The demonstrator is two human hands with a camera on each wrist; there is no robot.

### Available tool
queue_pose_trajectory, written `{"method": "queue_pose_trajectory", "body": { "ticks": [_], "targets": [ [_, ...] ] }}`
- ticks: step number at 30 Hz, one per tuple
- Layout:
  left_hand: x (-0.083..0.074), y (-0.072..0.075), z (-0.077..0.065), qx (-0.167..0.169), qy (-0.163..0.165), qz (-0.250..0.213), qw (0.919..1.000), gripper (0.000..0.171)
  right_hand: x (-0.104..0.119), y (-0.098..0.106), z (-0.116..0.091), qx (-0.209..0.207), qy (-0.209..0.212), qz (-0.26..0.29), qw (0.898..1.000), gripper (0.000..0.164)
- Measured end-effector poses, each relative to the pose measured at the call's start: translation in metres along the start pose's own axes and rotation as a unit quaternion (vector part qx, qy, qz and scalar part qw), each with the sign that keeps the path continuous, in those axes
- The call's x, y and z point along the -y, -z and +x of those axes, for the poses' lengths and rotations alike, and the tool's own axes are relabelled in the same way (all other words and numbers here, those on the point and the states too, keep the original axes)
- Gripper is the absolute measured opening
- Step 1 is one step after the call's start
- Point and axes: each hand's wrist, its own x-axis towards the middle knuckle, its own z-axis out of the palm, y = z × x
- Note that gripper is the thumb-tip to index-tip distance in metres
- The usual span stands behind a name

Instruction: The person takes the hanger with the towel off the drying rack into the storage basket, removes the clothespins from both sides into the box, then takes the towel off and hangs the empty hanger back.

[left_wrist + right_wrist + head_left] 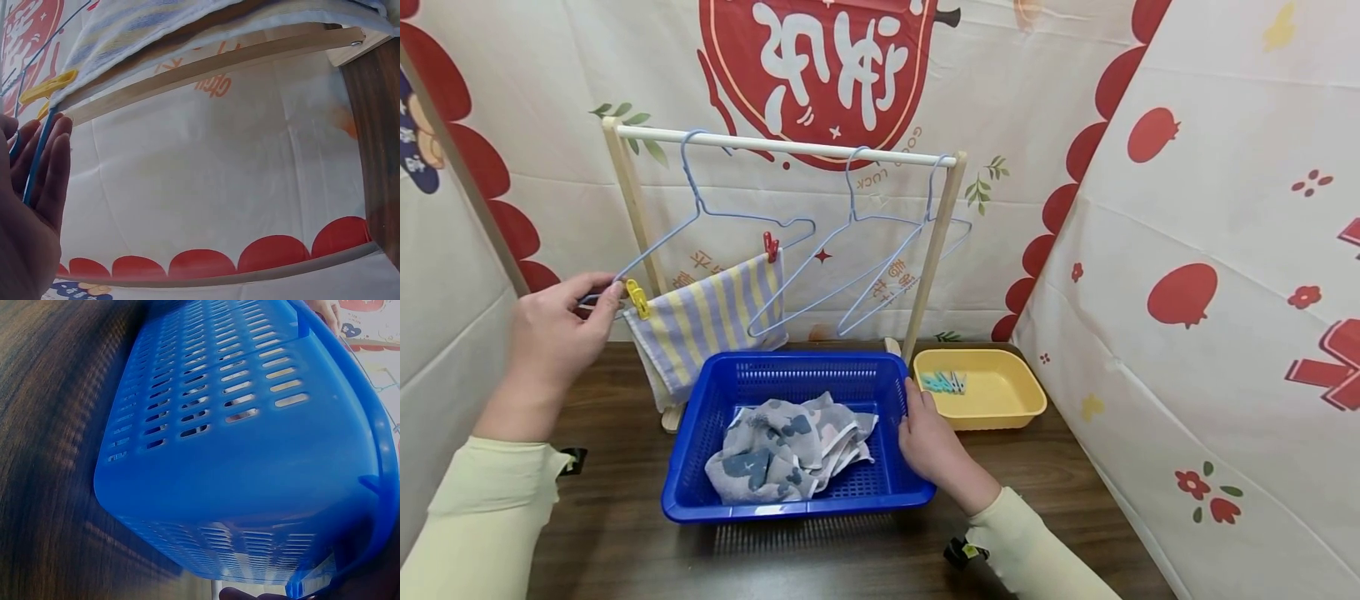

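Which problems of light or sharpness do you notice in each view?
Head: mostly clear, with slotted light and shadow on the table before the basket; left wrist: left hand dim, picture slightly soft; right wrist: table grain soft, upper right corner bright and pale.

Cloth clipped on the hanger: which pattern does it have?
The cloth has yellow and pale purple stripes, clearest in the head view.

Basket (737,512): glossy plastic. Striped towel (718,304): matt cloth. Tabletop (617,517): wood-grained.
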Motion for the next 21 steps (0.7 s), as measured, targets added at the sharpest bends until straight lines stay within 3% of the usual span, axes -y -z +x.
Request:
{"method": "queue_pose_trajectory", "body": {
  "ticks": [10,18,21],
  "targets": [
    [0.0018,-0.0033,-0.0072,-0.038,-0.005,-0.073,0.9966,0.02,-0.0009,-0.0009,0.0,-0.004,-0.003,0.008,1.0,0.065],
    [0.0032,-0.0092,-0.0073,-0.054,-0.03,-0.09,0.994,0.017,-0.0023,-0.0017,0.0007,-0.008,0.003,0.008,1.0,0.065],
    [0.0044,-0.0102,-0.0073,-0.063,-0.042,-0.075,0.9943,0.015,-0.0043,-0.0036,0.0009,-0.023,0.02,0.002,1.0,0.065]
  ]
}}
